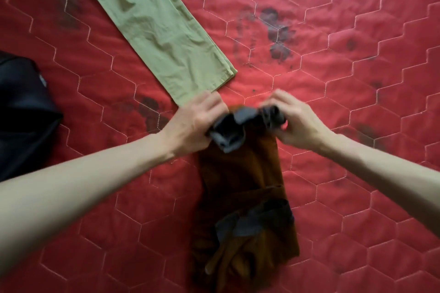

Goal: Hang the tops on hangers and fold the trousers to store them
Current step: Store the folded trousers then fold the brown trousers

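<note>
A brown garment point(240, 181) with dark grey trim lies lengthwise on the red quilted mattress point(345, 102), bunched at its near end. My left hand point(195, 121) and my right hand point(297, 121) each grip its far end, fingers curled round the crumpled grey edge point(238, 126). Light green trousers point(152, 28) lie flat and folded lengthwise, running from the top left down to my left hand, whose fingers touch their hem.
A black garment or bag point(21, 112) lies at the left edge of the mattress. Dark stains mark the red cover in the middle and at the right.
</note>
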Demonstrator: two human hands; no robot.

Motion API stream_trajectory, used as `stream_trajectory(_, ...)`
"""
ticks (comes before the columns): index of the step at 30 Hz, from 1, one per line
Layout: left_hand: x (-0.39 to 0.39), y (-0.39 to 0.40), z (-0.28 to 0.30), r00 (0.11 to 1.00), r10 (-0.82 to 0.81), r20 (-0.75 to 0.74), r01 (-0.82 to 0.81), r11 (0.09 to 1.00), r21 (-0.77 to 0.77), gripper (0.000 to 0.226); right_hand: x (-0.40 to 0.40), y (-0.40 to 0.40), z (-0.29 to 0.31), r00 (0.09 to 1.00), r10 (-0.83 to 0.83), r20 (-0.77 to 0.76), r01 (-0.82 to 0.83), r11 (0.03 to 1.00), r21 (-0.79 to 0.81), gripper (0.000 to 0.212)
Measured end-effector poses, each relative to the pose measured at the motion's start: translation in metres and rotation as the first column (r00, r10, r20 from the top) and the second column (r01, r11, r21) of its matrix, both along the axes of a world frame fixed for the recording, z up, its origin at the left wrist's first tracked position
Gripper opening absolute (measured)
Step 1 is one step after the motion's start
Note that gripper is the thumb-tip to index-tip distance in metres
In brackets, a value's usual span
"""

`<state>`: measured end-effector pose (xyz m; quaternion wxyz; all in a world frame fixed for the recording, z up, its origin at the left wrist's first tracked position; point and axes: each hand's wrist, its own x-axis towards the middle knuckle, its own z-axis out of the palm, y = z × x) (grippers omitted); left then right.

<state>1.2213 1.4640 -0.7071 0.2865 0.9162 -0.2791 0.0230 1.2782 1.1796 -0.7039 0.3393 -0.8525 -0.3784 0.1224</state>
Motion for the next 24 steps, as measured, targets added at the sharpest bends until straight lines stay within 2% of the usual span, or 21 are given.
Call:
stream_trajectory(2, -0.019, -0.003, -0.005, 0.980, -0.191, 0.048, 0.180, 0.967, 0.180, 0.027, -0.021, -0.021, -0.009, 0.952, 0.255, 0.171, -0.215, 0.951, -0.223, 0.035)
stream_trajectory(5, -0.049, -0.009, -0.016, 0.904, -0.427, -0.016, 0.401, 0.835, 0.376, 0.036, -0.051, -0.037, -0.027, 0.851, 0.476, 0.223, -0.377, 0.848, -0.371, 0.038)
stream_trajectory(8, -0.068, -0.010, -0.022, 0.837, -0.507, -0.206, 0.538, 0.694, 0.477, 0.031, -0.070, -0.044, -0.041, 0.814, 0.564, 0.142, -0.438, 0.755, -0.489, 0.055)
stream_trajectory(10, -0.071, -0.006, -0.023, 0.819, -0.481, -0.313, 0.573, 0.659, 0.487, 0.037, -0.074, -0.050, -0.042, 0.832, 0.552, 0.055, -0.425, 0.697, -0.577, 0.072)
stream_trajectory(11, -0.072, -0.005, -0.022, 0.818, -0.458, -0.347, 0.574, 0.671, 0.469, 0.040, -0.075, -0.052, -0.040, 0.846, 0.533, 0.025, -0.412, 0.682, -0.604, 0.075)
stream_trajectory(13, -0.073, -0.005, -0.020, 0.856, -0.404, -0.324, 0.511, 0.759, 0.403, 0.036, -0.074, -0.052, -0.035, 0.864, 0.503, -0.016, -0.413, 0.691, -0.593, 0.070)
stream_trajectory(15, -0.075, -0.009, -0.020, 0.926, -0.301, -0.227, 0.365, 0.867, 0.338, 0.032, -0.073, -0.048, -0.032, 0.898, 0.440, -0.004, -0.383, 0.777, -0.500, 0.048)
stream_trajectory(17, -0.072, -0.014, -0.020, 0.987, -0.106, -0.123, 0.141, 0.936, 0.323, 0.034, -0.068, -0.037, -0.032, 0.932, 0.358, 0.063, -0.302, 0.858, -0.416, 0.039)
stream_trajectory(19, -0.064, -0.017, -0.021, 0.980, 0.134, -0.150, -0.072, 0.931, 0.359, 0.054, -0.061, -0.022, -0.034, 0.966, 0.213, 0.144, -0.148, 0.919, -0.365, 0.026)
stream_trajectory(20, -0.058, -0.017, -0.022, 0.955, 0.218, -0.202, -0.129, 0.916, 0.379, 0.065, -0.057, -0.015, -0.036, 0.977, 0.133, 0.167, -0.067, 0.934, -0.352, 0.031)
stream_trajectory(21, -0.054, -0.016, -0.023, 0.945, 0.238, -0.227, -0.131, 0.906, 0.403, 0.073, -0.054, -0.008, -0.039, 0.979, 0.073, 0.189, 0.001, 0.931, -0.364, 0.046)
stream_trajectory(22, -0.051, -0.017, -0.025, 0.958, 0.197, -0.210, -0.094, 0.902, 0.420, 0.075, -0.052, -0.002, -0.042, 0.975, 0.051, 0.215, 0.038, 0.920, -0.390, 0.058)
stream_trajectory(24, -0.053, -0.023, -0.031, 0.981, 0.074, -0.180, 0.011, 0.902, 0.432, 0.070, -0.055, 0.014, -0.050, 0.970, 0.060, 0.235, 0.049, 0.899, -0.435, 0.065)
